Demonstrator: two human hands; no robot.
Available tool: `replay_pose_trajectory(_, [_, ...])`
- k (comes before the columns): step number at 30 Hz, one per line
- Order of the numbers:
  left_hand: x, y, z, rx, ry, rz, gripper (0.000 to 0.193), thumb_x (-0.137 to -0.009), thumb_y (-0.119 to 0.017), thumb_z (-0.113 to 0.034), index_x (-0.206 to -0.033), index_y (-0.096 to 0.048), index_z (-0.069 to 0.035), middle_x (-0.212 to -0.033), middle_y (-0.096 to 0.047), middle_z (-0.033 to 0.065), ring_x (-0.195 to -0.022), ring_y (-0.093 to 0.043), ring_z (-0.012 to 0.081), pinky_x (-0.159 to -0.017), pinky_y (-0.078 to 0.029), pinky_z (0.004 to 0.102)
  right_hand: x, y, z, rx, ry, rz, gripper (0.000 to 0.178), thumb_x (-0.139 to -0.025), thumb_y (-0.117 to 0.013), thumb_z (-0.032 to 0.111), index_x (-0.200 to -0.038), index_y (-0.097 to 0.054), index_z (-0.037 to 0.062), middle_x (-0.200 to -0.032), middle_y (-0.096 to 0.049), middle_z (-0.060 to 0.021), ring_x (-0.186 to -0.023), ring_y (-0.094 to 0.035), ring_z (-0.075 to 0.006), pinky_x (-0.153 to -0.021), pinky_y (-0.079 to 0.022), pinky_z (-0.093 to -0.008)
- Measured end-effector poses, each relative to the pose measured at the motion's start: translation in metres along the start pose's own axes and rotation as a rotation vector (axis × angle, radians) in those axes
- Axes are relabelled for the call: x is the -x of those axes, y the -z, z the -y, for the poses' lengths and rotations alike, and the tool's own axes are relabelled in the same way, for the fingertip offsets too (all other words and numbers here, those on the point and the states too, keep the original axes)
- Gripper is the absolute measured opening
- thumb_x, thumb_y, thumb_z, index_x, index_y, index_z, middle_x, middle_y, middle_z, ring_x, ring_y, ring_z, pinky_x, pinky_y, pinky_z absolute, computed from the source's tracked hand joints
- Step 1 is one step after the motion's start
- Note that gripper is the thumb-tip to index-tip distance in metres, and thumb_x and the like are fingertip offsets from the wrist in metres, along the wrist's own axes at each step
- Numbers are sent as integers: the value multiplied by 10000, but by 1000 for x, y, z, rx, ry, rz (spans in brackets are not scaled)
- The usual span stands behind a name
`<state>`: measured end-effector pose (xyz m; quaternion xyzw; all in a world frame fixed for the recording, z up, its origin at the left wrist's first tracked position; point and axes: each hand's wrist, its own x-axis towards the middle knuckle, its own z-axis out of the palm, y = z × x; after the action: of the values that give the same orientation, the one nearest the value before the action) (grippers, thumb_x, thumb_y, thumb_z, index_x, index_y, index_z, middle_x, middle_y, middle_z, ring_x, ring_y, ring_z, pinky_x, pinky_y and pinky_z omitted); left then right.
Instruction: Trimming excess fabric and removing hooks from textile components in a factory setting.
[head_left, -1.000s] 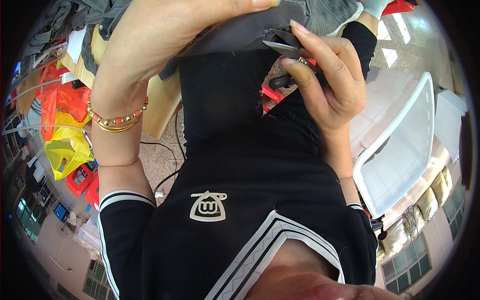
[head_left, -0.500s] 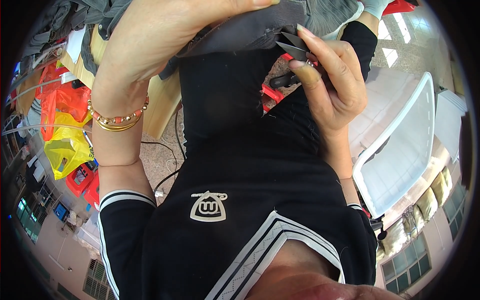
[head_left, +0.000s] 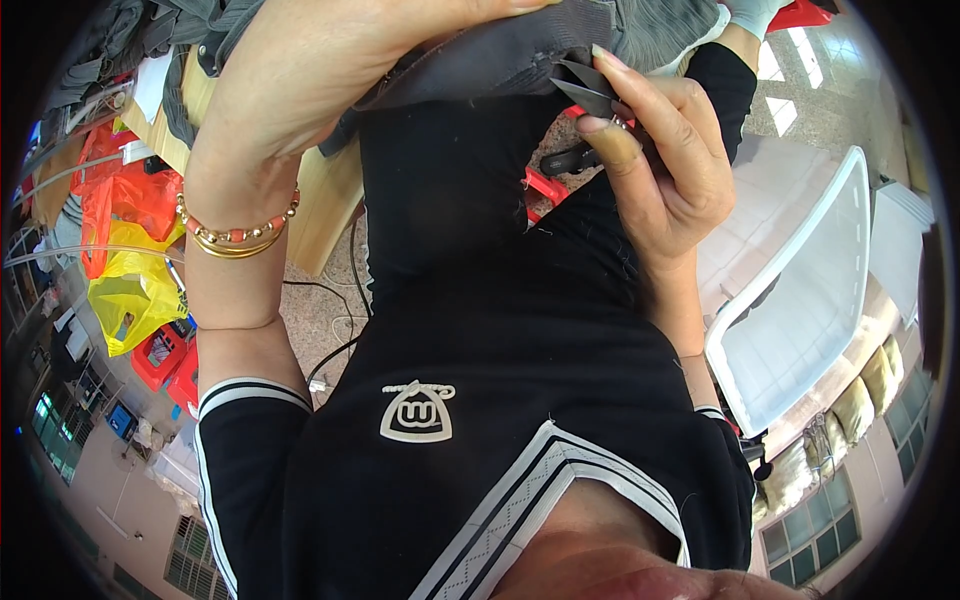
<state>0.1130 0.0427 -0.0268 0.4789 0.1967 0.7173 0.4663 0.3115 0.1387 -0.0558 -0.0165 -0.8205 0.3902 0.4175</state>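
Observation:
My left hand [head_left: 370, 50] grips a dark grey garment [head_left: 470, 72] at the top of the head view. Its thumb lies along the cloth's upper edge, and the other fingers are hidden. In my right hand [head_left: 665, 150] are small dark thread snips [head_left: 590, 92], held between thumb and fingers. A yellowish covering wraps the thumb. The blades point left, slightly apart, with their tips at the garment's ribbed edge. Whether a thread lies between them is too small to tell. Lighter grey ribbed cloth [head_left: 655, 35] lies just beyond.
More grey garments [head_left: 110, 50] are heaped at the far left by a wooden board [head_left: 325, 210]. Red and yellow plastic bags [head_left: 130, 290] hang at the left. Black cables [head_left: 345, 300] cross the floor. A large white plastic tub [head_left: 800, 300] stands at the right.
The snips' blades have come a little closer together, and their tips have shifted slightly up and left. The garment has moved very little in my left hand.

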Motion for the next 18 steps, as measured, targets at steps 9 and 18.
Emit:
replay_pose_trajectory(9, [0,1,3,47,25,-1,226,-983,-591,-28,-1188,-641,55,-1093,-694,67,-984,-649,61,-882,-515,172,0,1,-3,-3,19,1,471,-720,-853,78,-1177,-743,42,-808,-622,-34,-645,-549,-96,-560,-420,-219])
replay_pose_trajectory(18, [1,1,3,41,27,1,230,-984,-590,-29,-1193,-637,54,-1091,-692,69,-977,-653,66,-884,-517,177,-2,1,-2,-3,31,-5,465,-724,-853,82,-1175,-744,42,-807,-622,-32,-640,-543,-95,-560,-422,-217])
